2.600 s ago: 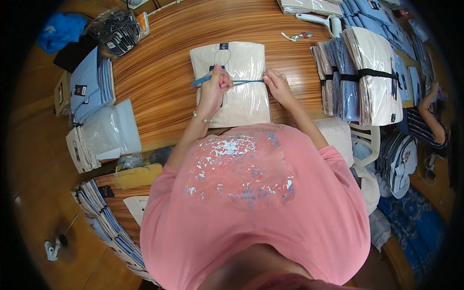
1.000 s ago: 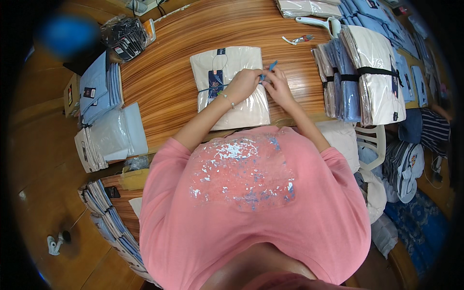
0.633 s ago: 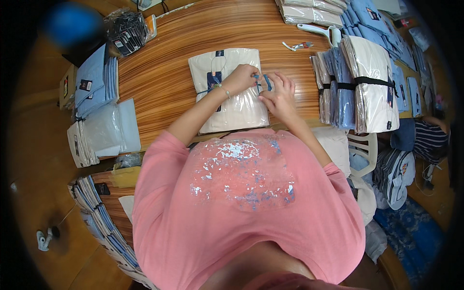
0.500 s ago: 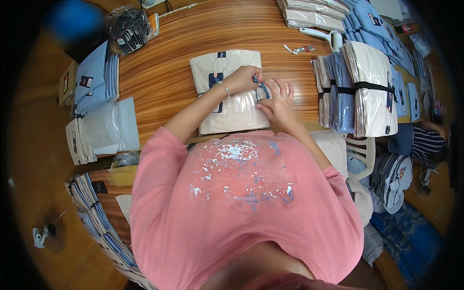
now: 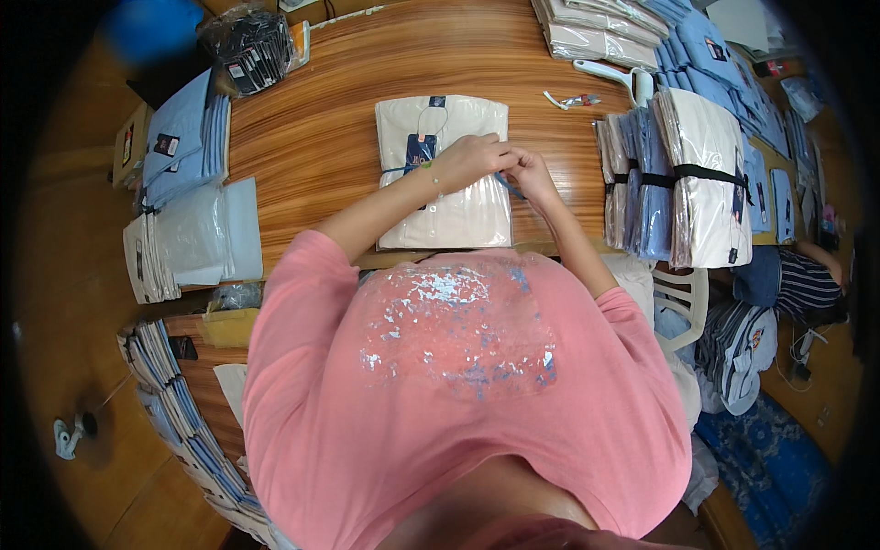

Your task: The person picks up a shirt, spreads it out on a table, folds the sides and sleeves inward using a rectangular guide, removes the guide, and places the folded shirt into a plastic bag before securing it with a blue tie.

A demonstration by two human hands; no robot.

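Note:
A stack of cream shirts [image 5: 458,220] in clear plastic bags lies on the table in front of me, with a dark blue hang tag [image 5: 421,148] on its top shirt. Round its middle runs a thin blue strap [image 5: 394,170]. My left hand [image 5: 472,159] reaches across the stack, closed on the strap near the right edge. My right hand [image 5: 532,176] is pinched closed against the left fingertips, with the strap between them. A piece of strap hangs below the fingers; the fingertips partly hide where it meets.
Bundled bagged shirts [image 5: 701,183] tied with black straps stand at the right. Beyond them lie a white-handled lint roller [image 5: 610,71] and more cream stacks [image 5: 600,37]. Light blue shirts [image 5: 183,128] and clear plastic bags [image 5: 192,234] sit at the left. A white plastic chair [image 5: 689,307] stands right of me.
My right hand has gone from spread fingers to a pinch and has come up against my left hand. My left hand has shifted slightly right. The stack appears a little further right.

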